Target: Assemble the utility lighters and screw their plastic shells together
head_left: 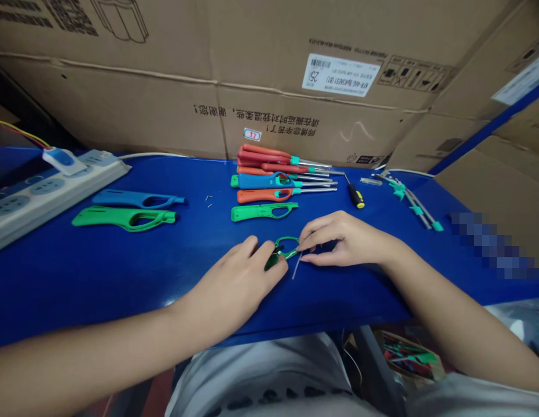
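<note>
In front of me, my left hand is closed around a green lighter handle shell, whose trigger loop shows beyond the fingers. A small dark part lies in it near the fingertips. My right hand pinches at the front end of this shell. From under those fingertips a thin, clear tube sticks out toward me; how it joins the shell is hidden. Just behind lies another green handle half, flat on the blue table. Further back, several long-nosed lighters in red, orange and blue lie in a row.
Blue and green handle shells lie at left beside a white power strip. Two tiny metal bits rest nearby. A yellow-black screwdriver and metal lighter tubes lie at right. Cardboard walls the back; a parts box stands below.
</note>
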A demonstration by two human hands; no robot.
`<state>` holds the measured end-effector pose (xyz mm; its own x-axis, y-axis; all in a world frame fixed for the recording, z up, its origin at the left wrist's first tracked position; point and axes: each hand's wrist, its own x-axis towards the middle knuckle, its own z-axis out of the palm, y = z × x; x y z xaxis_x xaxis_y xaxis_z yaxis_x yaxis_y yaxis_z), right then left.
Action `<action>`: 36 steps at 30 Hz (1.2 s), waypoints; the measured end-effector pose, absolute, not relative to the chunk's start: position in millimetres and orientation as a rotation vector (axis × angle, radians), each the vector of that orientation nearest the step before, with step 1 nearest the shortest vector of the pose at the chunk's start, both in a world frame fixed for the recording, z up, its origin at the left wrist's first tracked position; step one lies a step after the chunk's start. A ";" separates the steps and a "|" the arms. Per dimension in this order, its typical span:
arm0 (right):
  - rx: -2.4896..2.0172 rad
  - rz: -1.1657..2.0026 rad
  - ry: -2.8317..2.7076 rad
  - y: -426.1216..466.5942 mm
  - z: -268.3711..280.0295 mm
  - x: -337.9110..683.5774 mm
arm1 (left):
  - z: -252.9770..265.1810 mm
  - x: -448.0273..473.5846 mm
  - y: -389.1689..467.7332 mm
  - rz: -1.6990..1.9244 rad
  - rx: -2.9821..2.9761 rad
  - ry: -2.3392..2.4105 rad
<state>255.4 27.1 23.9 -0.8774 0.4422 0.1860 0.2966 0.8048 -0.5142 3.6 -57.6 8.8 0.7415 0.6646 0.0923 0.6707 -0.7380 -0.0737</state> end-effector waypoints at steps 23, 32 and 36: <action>-0.588 0.713 -2.752 25.2 27.8 255.7 | 11.1 6.4 -62.4 -0.029 -2.822 -1.094; -0.592 0.741 -2.734 25.6 28.4 256.3 | 10.4 4.6 -63.8 -0.020 -2.810 -1.092; -0.593 0.697 -2.773 23.9 29.9 254.2 | 10.4 5.1 -63.2 -0.008 -2.803 -1.083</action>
<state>254.2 23.9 29.9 -0.8940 0.4335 0.1131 0.3286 0.8061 -0.4922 5.1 -63.2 10.4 0.7414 0.6688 0.0541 0.6696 -0.7321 -0.1252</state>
